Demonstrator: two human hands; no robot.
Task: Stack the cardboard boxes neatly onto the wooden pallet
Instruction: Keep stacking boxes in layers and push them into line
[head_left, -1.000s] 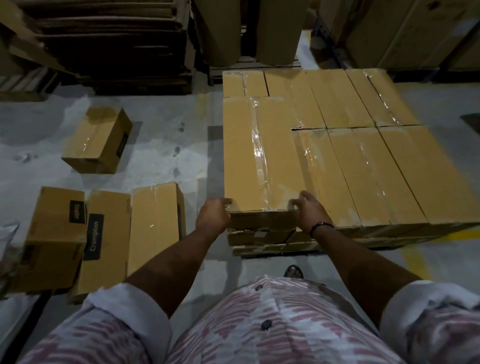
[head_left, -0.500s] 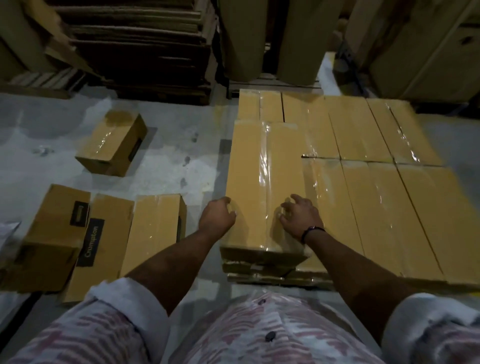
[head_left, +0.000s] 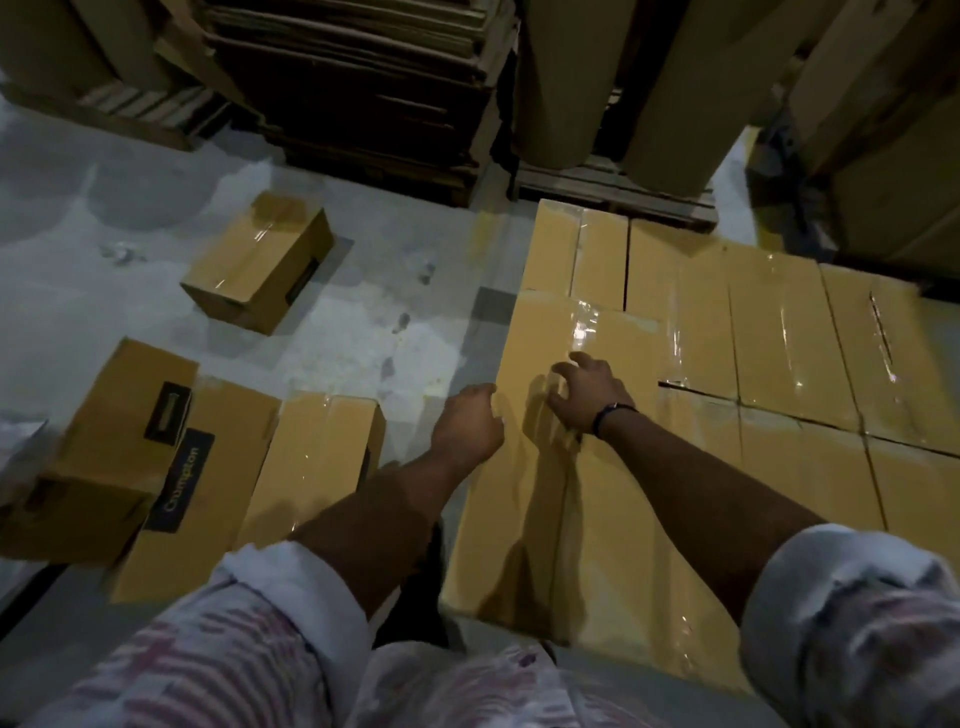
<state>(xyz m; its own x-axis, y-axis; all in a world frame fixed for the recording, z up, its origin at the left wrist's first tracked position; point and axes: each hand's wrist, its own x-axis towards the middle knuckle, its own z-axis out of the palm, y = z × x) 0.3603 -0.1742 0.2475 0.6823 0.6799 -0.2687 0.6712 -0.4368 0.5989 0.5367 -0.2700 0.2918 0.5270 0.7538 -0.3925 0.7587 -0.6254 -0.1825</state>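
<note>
Item: cardboard box (head_left: 545, 493), near-left corner of stacked layer (head_left: 779, 338). Right hand (head_left: 587, 397): fingers spread, fingertips on top, probably squaring it. Left hand (head_left: 470, 426): curled against left edge; grip unclear.

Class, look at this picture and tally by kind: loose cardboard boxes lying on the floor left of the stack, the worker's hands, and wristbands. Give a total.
Loose boxes on the floor: 4
Hands, left hand and right hand: 2
Wristband: 1
Total: 7
</note>
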